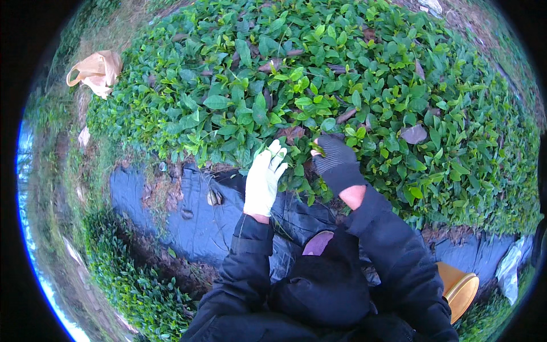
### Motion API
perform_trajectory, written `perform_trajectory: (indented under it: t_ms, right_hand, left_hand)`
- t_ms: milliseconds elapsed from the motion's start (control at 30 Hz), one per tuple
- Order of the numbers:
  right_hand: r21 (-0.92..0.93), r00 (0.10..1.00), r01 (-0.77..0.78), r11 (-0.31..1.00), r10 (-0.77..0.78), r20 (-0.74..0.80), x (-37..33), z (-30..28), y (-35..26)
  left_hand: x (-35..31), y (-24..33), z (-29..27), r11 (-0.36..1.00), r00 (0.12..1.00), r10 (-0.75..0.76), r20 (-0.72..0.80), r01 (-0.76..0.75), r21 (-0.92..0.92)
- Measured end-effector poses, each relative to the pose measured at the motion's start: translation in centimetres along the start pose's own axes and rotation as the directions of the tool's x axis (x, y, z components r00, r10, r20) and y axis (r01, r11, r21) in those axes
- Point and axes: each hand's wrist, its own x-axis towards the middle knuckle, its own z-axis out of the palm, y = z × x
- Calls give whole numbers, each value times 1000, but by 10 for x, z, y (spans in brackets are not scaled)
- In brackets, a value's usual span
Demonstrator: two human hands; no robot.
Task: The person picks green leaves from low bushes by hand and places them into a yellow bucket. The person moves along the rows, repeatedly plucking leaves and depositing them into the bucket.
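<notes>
The smooth-gloved left hand (265, 178) spreads its fingers and the ribbed-gloved right hand (336, 157) pinches a slender leaf (320, 151), glossy foliage (303, 101) at twelve o'clock.

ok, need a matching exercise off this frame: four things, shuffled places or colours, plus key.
Things:
1. left hand
2. right hand
3. plastic bag
4. orange container

Places or colours:
A. lower right of the picture
B. gloved in white
C. upper left of the picture
D. gloved in dark grey

Pairs: 1-B; 2-D; 3-C; 4-A
</notes>
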Motion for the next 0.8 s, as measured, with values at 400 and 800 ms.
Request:
perform_trajectory:
  t_ms: [400,800]
  right_hand:
    - [191,984,-26,981,-9,177,-1,-5,1]
    - [709,801,-586,392,408,438,-10,-126,-10]
  left_hand:
    - [-10,-3,1,998,998,-61,31,62,-34]
    - [-52,0,23,979,981,-157,114,170,-114]
